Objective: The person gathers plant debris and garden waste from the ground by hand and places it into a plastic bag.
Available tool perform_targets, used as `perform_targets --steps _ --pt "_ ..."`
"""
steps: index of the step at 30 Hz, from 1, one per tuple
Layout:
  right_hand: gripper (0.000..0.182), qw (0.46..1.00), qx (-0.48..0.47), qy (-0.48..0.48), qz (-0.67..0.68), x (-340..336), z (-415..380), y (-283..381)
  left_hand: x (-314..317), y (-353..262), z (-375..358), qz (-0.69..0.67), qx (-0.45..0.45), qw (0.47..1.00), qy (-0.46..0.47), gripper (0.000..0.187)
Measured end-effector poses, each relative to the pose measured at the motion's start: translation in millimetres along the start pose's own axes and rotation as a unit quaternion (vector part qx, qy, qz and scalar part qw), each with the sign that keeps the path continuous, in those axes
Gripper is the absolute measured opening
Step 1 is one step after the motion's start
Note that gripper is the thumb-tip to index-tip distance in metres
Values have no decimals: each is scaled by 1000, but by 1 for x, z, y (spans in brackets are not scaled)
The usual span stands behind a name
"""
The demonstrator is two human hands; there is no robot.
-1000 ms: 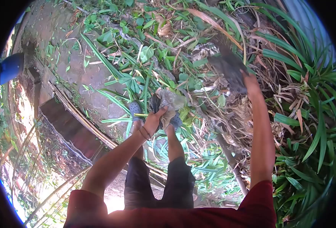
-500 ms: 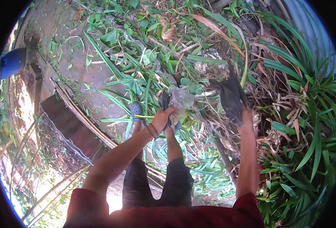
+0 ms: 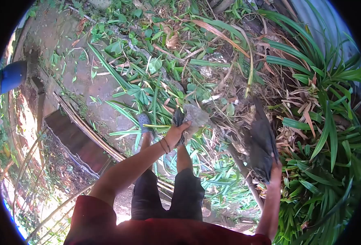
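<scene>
My left hand [image 3: 174, 134] is closed around a crumpled clear plastic sheet [image 3: 196, 116] and a dark crumpled piece [image 3: 178, 117], both poking out past the thumb. Over on the right, my right hand [image 3: 274, 173] grips the lower end of a black plastic bag [image 3: 262, 141], which hangs limp and stretched above the dry leaves. Its fingers are partly hidden behind the bag. Below my left hand shows a foot in a grey-blue clog [image 3: 143, 121].
Cut green leaves [image 3: 123, 75] and dry brown leaves [image 3: 286, 94] litter the ground. Long-leaved plants [image 3: 327, 122] grow along the right. To the left lie thin poles [image 3: 86, 126] beside a dark flat panel [image 3: 74, 136]; a blue container [image 3: 13, 77] stands farther back.
My right hand has moved down and slightly right with the black plastic bag, which now hangs longer and more upright. My left hand keeps its hold, nearly in place.
</scene>
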State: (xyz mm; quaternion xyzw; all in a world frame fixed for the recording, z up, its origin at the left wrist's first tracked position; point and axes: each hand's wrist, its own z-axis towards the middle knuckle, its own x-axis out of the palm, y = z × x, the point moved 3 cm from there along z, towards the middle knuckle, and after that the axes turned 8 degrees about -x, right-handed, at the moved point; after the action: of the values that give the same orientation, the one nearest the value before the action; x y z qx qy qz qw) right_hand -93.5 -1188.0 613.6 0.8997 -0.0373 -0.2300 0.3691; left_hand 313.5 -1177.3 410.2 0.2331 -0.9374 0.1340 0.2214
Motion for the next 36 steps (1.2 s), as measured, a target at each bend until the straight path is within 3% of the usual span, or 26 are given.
perform_targets --steps 2,3,5,8,10,11,13,15,16,17,18,19,20,21,23,26,31,34,36 --pt "46 998 4 -29 54 -43 -23 5 -2 -1 -5 -1 3 1000 11 34" --pt "47 996 84 -1 2 -83 -35 13 -1 2 -9 -8 2 1000 21 33" --pt "45 995 -13 -81 56 -97 -65 45 4 -1 -19 -3 -10 1000 10 32" --pt "41 993 -79 -83 26 -92 -67 54 4 6 -11 22 -5 1000 -9 33" --pt "37 974 -136 -85 -161 -74 -46 43 9 26 3 37 3 999 -11 35" --pt "38 981 -86 -94 -148 -40 -39 53 20 29 8 70 37 997 0 39" --pt "52 986 -93 -26 -137 20 -8 41 39 28 11 110 71 991 8 42" --pt "45 936 -236 -2 -263 99 1 26 65 24 11 118 -4 992 36 31" --pt "39 927 -219 56 -299 133 9 16 63 32 30 161 9 986 47 33" --pt "34 900 -271 75 -333 167 7 13 69 23 26 164 6 985 45 33" --pt "32 883 -226 91 -401 196 -1 15 82 6 12 205 30 978 37 34" --pt "30 889 -241 121 -369 218 -2 6 91 -8 4 245 55 967 29 34" --pt "30 880 -241 147 -381 233 -1 1 94 -13 5 147 70 986 24 35" --pt "30 879 -238 150 -385 244 -2 0 85 -20 5 175 0 984 13 35" --pt "32 874 -237 178 -385 266 -6 1 64 -29 9 70 -39 992 98 36" --pt "33 833 -274 259 -405 297 -27 3 24 -45 5 56 -88 985 139 37" --pt "33 758 -380 279 -450 340 -47 -7 7 -71 -27 31 -42 994 101 38" --pt "40 655 -444 280 -544 357 -60 -9 -11 -71 -28 42 -60 993 89 39" --pt "40 644 -467 293 -530 359 -62 -19 -19 -69 -31 82 -10 996 40 30"
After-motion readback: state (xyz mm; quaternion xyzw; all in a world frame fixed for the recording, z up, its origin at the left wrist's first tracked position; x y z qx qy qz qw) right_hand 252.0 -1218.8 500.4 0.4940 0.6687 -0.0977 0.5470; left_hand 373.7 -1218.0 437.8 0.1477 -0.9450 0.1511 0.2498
